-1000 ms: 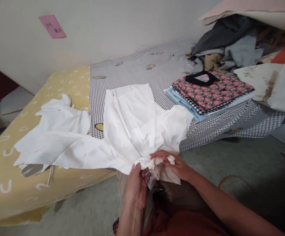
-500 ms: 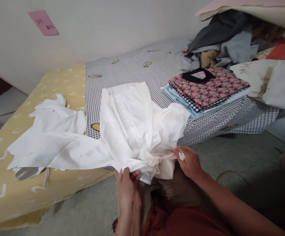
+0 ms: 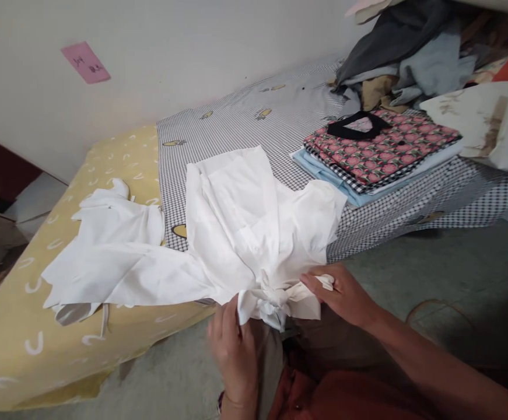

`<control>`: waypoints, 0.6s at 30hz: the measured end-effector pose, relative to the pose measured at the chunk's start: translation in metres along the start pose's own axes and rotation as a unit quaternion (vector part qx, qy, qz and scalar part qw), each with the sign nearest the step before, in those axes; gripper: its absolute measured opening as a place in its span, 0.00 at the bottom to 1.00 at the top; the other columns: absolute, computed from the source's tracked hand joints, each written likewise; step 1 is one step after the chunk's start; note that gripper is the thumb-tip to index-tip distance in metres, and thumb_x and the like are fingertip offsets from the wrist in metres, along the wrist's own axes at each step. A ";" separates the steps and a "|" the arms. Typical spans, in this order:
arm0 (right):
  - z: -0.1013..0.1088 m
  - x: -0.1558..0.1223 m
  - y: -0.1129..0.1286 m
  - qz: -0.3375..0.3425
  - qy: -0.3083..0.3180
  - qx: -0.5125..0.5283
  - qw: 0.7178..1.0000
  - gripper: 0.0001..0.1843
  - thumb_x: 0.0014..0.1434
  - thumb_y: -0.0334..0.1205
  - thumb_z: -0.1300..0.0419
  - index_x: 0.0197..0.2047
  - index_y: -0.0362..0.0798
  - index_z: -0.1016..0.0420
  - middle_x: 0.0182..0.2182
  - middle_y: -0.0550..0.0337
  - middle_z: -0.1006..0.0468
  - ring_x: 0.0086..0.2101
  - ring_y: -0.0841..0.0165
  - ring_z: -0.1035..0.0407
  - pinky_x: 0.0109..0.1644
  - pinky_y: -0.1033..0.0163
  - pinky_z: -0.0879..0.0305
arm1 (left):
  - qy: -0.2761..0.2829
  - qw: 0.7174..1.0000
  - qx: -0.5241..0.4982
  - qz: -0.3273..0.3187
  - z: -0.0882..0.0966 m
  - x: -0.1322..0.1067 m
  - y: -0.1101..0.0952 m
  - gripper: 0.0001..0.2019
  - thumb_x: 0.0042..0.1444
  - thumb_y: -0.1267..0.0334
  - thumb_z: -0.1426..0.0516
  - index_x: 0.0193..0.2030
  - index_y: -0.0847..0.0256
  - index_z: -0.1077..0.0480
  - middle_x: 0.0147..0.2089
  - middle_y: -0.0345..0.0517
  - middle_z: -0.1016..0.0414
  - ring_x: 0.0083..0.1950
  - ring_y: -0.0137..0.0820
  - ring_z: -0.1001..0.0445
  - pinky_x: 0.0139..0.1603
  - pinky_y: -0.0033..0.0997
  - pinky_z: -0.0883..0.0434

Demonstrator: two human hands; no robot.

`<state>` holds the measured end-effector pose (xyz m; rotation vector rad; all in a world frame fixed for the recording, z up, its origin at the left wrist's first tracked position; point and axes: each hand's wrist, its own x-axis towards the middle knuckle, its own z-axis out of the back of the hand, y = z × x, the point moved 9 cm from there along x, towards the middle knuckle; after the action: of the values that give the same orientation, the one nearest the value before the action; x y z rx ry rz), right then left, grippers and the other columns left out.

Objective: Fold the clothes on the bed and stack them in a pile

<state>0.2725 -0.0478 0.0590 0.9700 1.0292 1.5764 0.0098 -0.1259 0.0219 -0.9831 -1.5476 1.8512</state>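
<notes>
A white shirt [image 3: 231,216] lies spread over the bed's front edge, with one long sleeve stretched out to the left. At its lower edge, strips of its cloth are tied in a knot [image 3: 275,297]. My right hand [image 3: 345,294] is closed on a tie end [image 3: 308,286] to the right of the knot. On the left of the knot, my left hand [image 3: 235,344] pinches a fold of the shirt's white cloth; its fingertips are partly hidden. Another white garment or part [image 3: 105,245] lies crumpled at the left, by the sleeve.
Folded clothes, a pink floral one [image 3: 385,149] on top, are stacked at the right. Behind them rises a heap of loose clothes [image 3: 411,58]. A yellow sheet [image 3: 13,350] and a checked sheet [image 3: 227,128] cover the bed. A pink note [image 3: 86,62] is on the wall.
The knot looks bulkier, with a wider loop of cloth on its left. My left hand has shifted slightly right and down along the shirt's edge. My right hand still grips the tie end.
</notes>
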 end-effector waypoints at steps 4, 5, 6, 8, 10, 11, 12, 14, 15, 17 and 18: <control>-0.014 0.004 -0.004 -0.025 0.035 0.107 0.993 0.28 0.63 0.58 0.40 0.18 0.49 0.34 0.23 0.62 0.34 0.26 0.69 0.38 0.30 0.64 0.40 | -0.004 1.000 -0.008 -0.021 -0.006 -0.002 -0.005 0.13 0.51 0.77 0.38 0.35 0.52 0.21 0.42 0.45 0.27 0.57 0.39 0.32 0.59 0.28 0.33; -0.014 0.005 -0.007 -0.025 0.035 0.122 0.992 0.28 0.62 0.58 0.39 0.18 0.49 0.35 0.27 0.61 0.31 0.28 0.68 0.37 0.33 0.63 0.38 | -0.010 0.999 -0.023 -0.034 -0.006 -0.002 -0.009 0.13 0.50 0.78 0.38 0.34 0.53 0.21 0.43 0.45 0.28 0.57 0.39 0.32 0.59 0.27 0.33; -0.015 0.005 -0.011 -0.031 0.032 0.141 0.989 0.27 0.61 0.57 0.38 0.19 0.48 0.33 0.31 0.60 0.29 0.30 0.68 0.36 0.36 0.63 0.37 | -0.014 0.998 -0.044 -0.048 -0.007 -0.001 -0.013 0.12 0.49 0.78 0.37 0.32 0.54 0.21 0.45 0.45 0.29 0.58 0.38 0.31 0.59 0.27 0.33; -0.017 0.005 -0.021 -0.068 0.023 0.205 0.976 0.21 0.60 0.58 0.37 0.27 0.49 0.25 0.37 0.58 0.26 0.35 0.65 0.33 0.40 0.62 0.35 | -0.001 0.994 -0.085 -0.072 -0.012 -0.001 -0.020 0.12 0.46 0.78 0.35 0.31 0.55 0.21 0.52 0.47 0.30 0.62 0.40 0.32 0.62 0.28 0.33; -0.024 0.004 -0.029 -0.108 0.024 0.295 0.949 0.20 0.59 0.59 0.37 0.40 0.51 0.20 0.42 0.56 0.23 0.40 0.62 0.30 0.43 0.60 0.33 | 0.060 0.989 -0.120 -0.063 -0.029 -0.002 -0.022 0.10 0.47 0.75 0.34 0.33 0.55 0.21 0.58 0.49 0.29 0.65 0.42 0.33 0.65 0.32 0.34; -0.030 0.003 -0.031 -0.125 0.034 0.336 0.933 0.22 0.58 0.59 0.37 0.46 0.51 0.20 0.44 0.55 0.22 0.43 0.60 0.30 0.44 0.59 0.32 | 0.100 0.985 -0.140 -0.032 -0.040 -0.003 -0.018 0.08 0.49 0.72 0.34 0.35 0.55 0.21 0.58 0.49 0.28 0.65 0.43 0.32 0.64 0.35 0.32; -0.037 0.003 -0.032 -0.137 0.050 0.371 0.917 0.23 0.58 0.59 0.36 0.48 0.50 0.20 0.46 0.53 0.21 0.45 0.59 0.29 0.47 0.57 0.32 | 0.138 0.976 -0.166 0.013 -0.052 -0.003 -0.012 0.07 0.52 0.68 0.35 0.38 0.56 0.21 0.56 0.50 0.25 0.62 0.42 0.29 0.63 0.37 0.30; -0.048 0.002 -0.033 -0.157 0.076 0.423 0.889 0.23 0.57 0.58 0.36 0.45 0.48 0.19 0.46 0.51 0.20 0.46 0.58 0.28 0.50 0.55 0.32 | 0.188 0.947 -0.236 0.109 -0.071 -0.002 0.002 0.07 0.56 0.66 0.38 0.43 0.57 0.22 0.40 0.46 0.21 0.48 0.36 0.22 0.58 0.38 0.26; -0.053 0.002 -0.034 -0.168 0.083 0.445 0.875 0.22 0.57 0.59 0.36 0.42 0.48 0.18 0.44 0.51 0.19 0.46 0.57 0.27 0.51 0.54 0.32 | 0.195 0.929 -0.278 0.147 -0.077 0.000 0.008 0.08 0.57 0.67 0.40 0.43 0.58 0.23 0.31 0.40 0.23 0.38 0.30 0.22 0.57 0.37 0.25; -0.059 0.002 -0.038 -0.192 0.086 0.486 0.848 0.23 0.59 0.62 0.38 0.35 0.48 0.20 0.38 0.52 0.18 0.43 0.57 0.26 0.53 0.51 0.32 | 0.175 0.893 -0.367 0.192 -0.082 0.011 0.016 0.10 0.59 0.74 0.44 0.41 0.59 0.23 0.20 0.29 0.36 0.22 0.20 0.33 0.59 0.33 0.26; -0.062 0.002 -0.041 -0.203 0.084 0.504 0.835 0.25 0.59 0.64 0.39 0.31 0.49 0.22 0.35 0.53 0.19 0.41 0.58 0.26 0.53 0.50 0.32 | 0.157 0.875 -0.409 0.205 -0.081 0.017 0.019 0.12 0.59 0.77 0.47 0.40 0.60 0.24 0.18 0.26 0.41 0.18 0.17 0.39 0.59 0.30 0.26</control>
<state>0.2267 -0.0486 0.0010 1.1650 2.1285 0.6957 0.0660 -0.0684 -0.0061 -2.0074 -2.0480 1.1149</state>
